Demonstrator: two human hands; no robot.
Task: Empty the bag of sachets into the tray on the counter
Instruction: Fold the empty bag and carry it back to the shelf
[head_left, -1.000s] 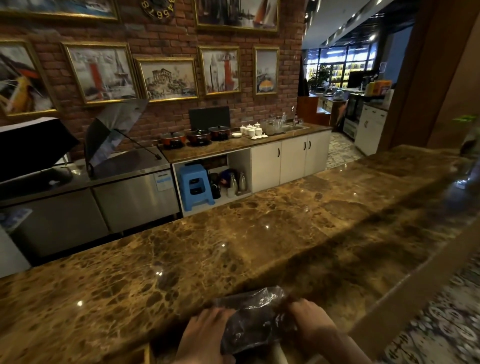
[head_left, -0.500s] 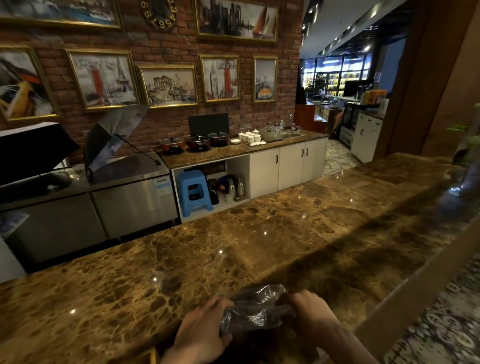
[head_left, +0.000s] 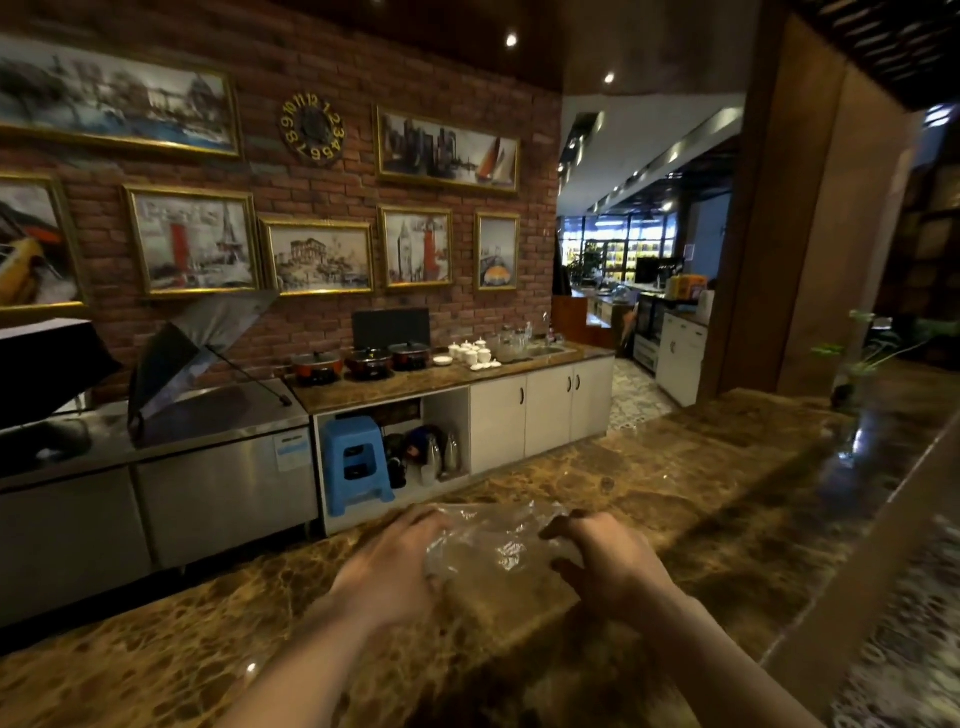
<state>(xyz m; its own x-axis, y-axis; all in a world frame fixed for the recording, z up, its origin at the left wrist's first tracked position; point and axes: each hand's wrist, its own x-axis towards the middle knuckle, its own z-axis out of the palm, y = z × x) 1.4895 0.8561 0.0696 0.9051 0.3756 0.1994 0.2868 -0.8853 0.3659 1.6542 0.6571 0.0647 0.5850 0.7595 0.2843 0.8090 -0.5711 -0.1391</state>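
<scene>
The person is holding a clear plastic bag (head_left: 493, 545) over the brown counter (head_left: 675, 493). The left hand (head_left: 395, 566) and right hand (head_left: 602, 566) are each pinching a side. No tray or sachets are showing, so I can't tell if the emptying is done.

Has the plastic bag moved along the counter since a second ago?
Cannot tell. The plastic bag sits between the left hand and right hand over the marble counter, but the head camera tilted up, so its higher place proves nothing.
</scene>
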